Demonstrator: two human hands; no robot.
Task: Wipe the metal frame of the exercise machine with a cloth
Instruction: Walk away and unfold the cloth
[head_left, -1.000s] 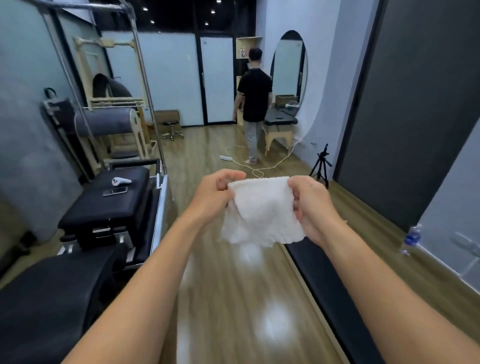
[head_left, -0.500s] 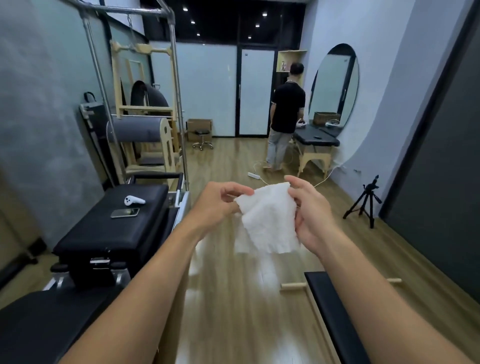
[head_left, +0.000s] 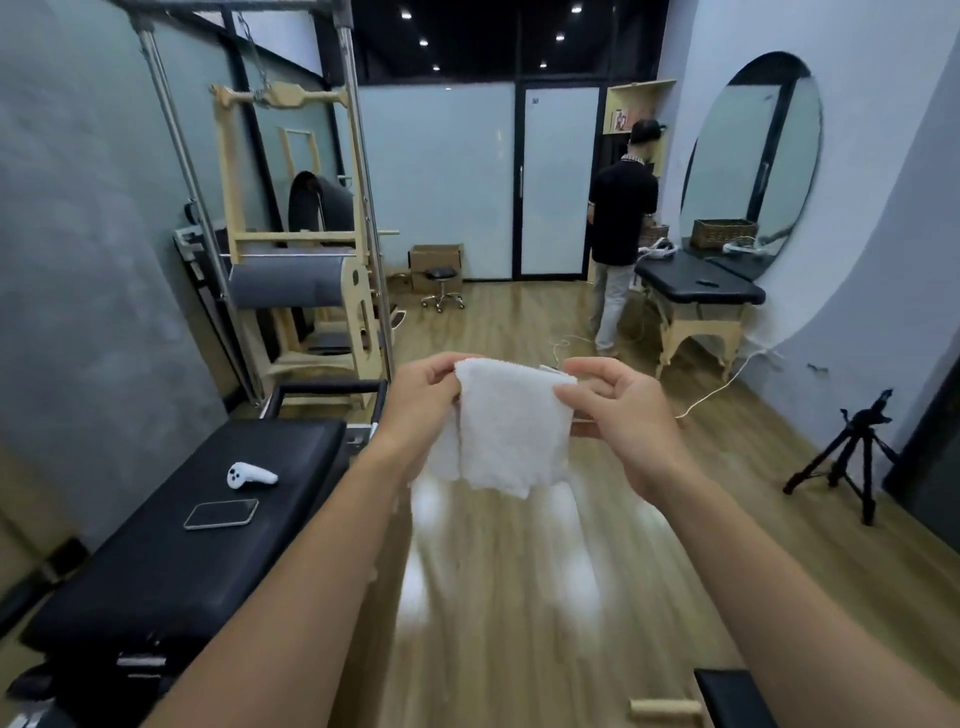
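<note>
Both top corners of the white cloth (head_left: 506, 431) are pinched, one by the left hand (head_left: 421, 400), one by the right hand (head_left: 623, 421); it hangs between them. The metal frame (head_left: 365, 208) stands beyond the left hand, apart.

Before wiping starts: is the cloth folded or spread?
Folded: the cloth shows two overlapping layers at its left side; left hand and right hand pinch its top corners.
</note>
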